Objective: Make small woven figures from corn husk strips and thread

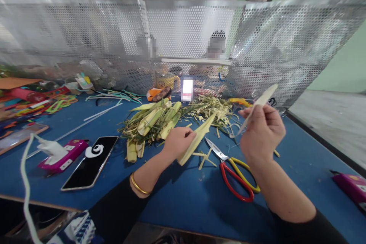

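My left hand [178, 143] is closed on a long pale corn husk [198, 140], which slants up and to the right over the table. Raised at the right, my right hand [263, 129] pinches a thin, pale strip of husk [264, 96] between thumb and fingers. Scissors [225, 158] with one red and one yellow handle lie between my hands, blades pointing to the upper left. Small husk scraps [204, 158] sit by the blade tips. Beyond my left hand is a heap of corn husks [154, 120], with a pile of shredded strips [213, 106] to its right.
On the blue table [183, 202], a black phone [90, 163] and a magenta power strip [64, 156] with a white plug lie at left. Another magenta block [350, 188] is at the right edge. A perforated metal screen [183, 30] stands behind; blurred people show through it.
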Demonstrator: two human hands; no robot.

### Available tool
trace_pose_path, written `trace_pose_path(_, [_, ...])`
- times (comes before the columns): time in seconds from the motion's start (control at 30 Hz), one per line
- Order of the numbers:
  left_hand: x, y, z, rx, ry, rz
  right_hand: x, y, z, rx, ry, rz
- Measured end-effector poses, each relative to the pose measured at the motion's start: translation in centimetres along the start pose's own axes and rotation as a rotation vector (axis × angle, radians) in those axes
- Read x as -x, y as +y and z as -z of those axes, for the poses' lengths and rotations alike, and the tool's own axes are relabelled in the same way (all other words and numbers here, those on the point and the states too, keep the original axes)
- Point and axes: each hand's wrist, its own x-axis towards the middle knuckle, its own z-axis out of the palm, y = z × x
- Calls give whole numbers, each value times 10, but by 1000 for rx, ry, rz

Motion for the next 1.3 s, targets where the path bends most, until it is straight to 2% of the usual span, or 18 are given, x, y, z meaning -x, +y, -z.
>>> trace_pose_path(0.07, [-4, -2, 9, -70, 109, 27, -17, -1, 6, -15, -39, -76])
trace_pose_path(0.17, [-10, -6, 29, -311, 206, 144, -28, 0, 14, 27, -278, -313])
trace_pose_path(0.23, [-13, -10, 43, -462, 233, 231, -26, 1, 17, 56, -410, -413])
trace_pose_path(0.33, [-14, -16, 60, -588, 230, 306, -16, 3, 20, 96, -529, -409])
trace_pose_path(0.4, [-12, -17, 64, -626, 242, 318, -12, 4, 24, 126, -602, -388])
trace_pose_path(0.47, [-8, -10, 62, -607, 361, 229, -9, 6, 28, 169, -694, -365])
trace_pose_path(0.53, [-5, 4, 52, -487, 512, 14, -7, 8, 31, 226, -797, -313])
trace_pose_path(0.6, [-4, 23, 37, -253, 466, -167, -3, 9, 33, 290, -900, -240])
trace_pose_path(0.7, [-6, 48, 14, -28, 185, -198, 3, 9, 33, 382, -998, -104])
trace_pose_path(0.77, [-10, 54, 4, 8, 3, -128, 5, 9, 33, 450, -1004, -28])
trace_pose_path(0.8, [-12, 53, 1, 45, -24, -93, 4, 10, 34, 480, -996, -7])
trace_pose_path(0.9, [-15, 45, -2, 237, 20, 15, -6, 17, 38, 528, -987, -36])
trace_pose_path(0.97, [-14, 38, -3, 405, 49, 119, -14, 23, 41, 513, -969, -109])
trace_pose_path(1.07, [-12, 33, -4, 604, 43, 261, -21, 31, 44, 445, -878, -242])
trace_pose_path(1.17, [-11, 33, -6, 683, 59, 312, -21, 34, 44, 401, -781, -308])
trace_pose_path(1.3, [-12, 31, -8, 723, 79, 327, -18, 32, 42, 361, -667, -319])
